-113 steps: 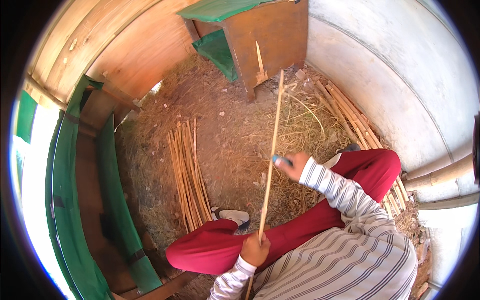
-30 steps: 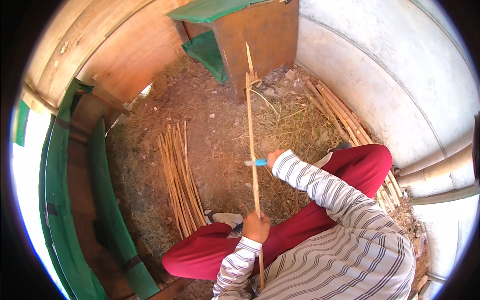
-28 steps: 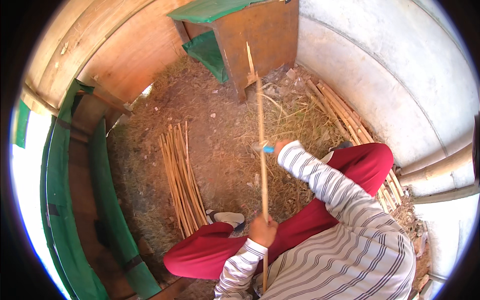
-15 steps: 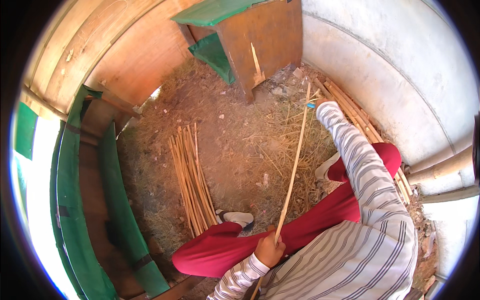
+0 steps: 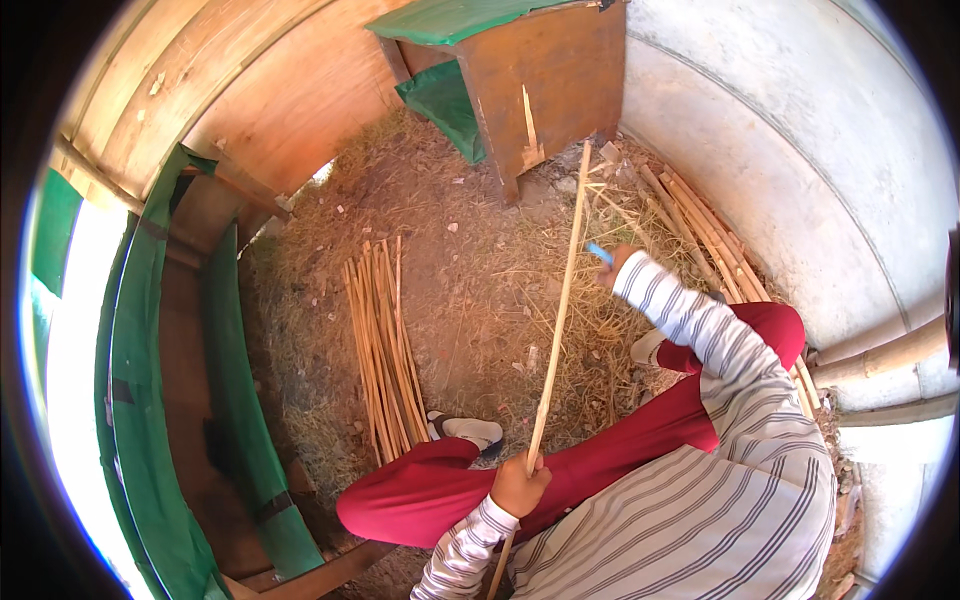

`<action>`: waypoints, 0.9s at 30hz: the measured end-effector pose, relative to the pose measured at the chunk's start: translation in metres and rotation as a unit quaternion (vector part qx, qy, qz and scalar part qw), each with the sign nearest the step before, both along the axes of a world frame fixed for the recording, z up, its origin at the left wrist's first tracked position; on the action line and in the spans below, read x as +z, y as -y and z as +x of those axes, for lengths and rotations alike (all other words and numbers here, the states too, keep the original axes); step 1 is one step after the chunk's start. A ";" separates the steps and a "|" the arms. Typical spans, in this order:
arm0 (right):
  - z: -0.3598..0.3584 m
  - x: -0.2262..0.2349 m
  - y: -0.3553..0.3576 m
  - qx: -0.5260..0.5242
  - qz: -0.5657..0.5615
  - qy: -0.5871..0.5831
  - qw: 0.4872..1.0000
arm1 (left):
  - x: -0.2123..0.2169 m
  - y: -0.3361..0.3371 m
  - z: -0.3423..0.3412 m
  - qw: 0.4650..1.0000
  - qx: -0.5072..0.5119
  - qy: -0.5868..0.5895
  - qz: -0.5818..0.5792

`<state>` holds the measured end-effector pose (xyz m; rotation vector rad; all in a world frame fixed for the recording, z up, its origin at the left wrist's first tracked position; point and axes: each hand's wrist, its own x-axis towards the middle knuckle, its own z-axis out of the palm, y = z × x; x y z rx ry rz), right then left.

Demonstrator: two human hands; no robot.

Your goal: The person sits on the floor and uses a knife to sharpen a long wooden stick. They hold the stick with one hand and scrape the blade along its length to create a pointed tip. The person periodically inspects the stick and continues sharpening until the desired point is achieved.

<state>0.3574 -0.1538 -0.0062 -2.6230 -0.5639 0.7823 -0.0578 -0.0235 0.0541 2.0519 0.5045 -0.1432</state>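
left hand (image 5: 518,484) clamped low on long pale bamboo stick (image 5: 557,320) slanting far across straw floor (image 5: 470,290), right hand (image 5: 618,266) gripping small blue-handled tool (image 5: 599,253) beside it, likely steadying for trimming.

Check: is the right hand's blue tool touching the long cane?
Apart. The head view shows straw-covered ground between the blue tool and the long cane.

Long thin bamboo strip (image 5: 556,320), upright-tilted
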 end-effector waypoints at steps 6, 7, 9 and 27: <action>-0.153 0.044 0.002 0.180 0.090 0.083 0.976 | -0.017 -0.007 0.024 1.000 -0.004 0.028 0.001; -0.166 0.037 0.001 0.203 0.066 0.097 0.972 | -0.019 -0.007 0.028 0.999 0.010 0.034 0.005; -0.183 0.029 -0.004 0.202 0.055 0.097 0.973 | -0.023 -0.009 0.038 0.999 0.007 0.030 0.021; -0.062 -0.013 0.009 0.057 -0.119 0.106 0.986 | -0.023 0.038 0.041 0.984 -0.048 -0.115 0.127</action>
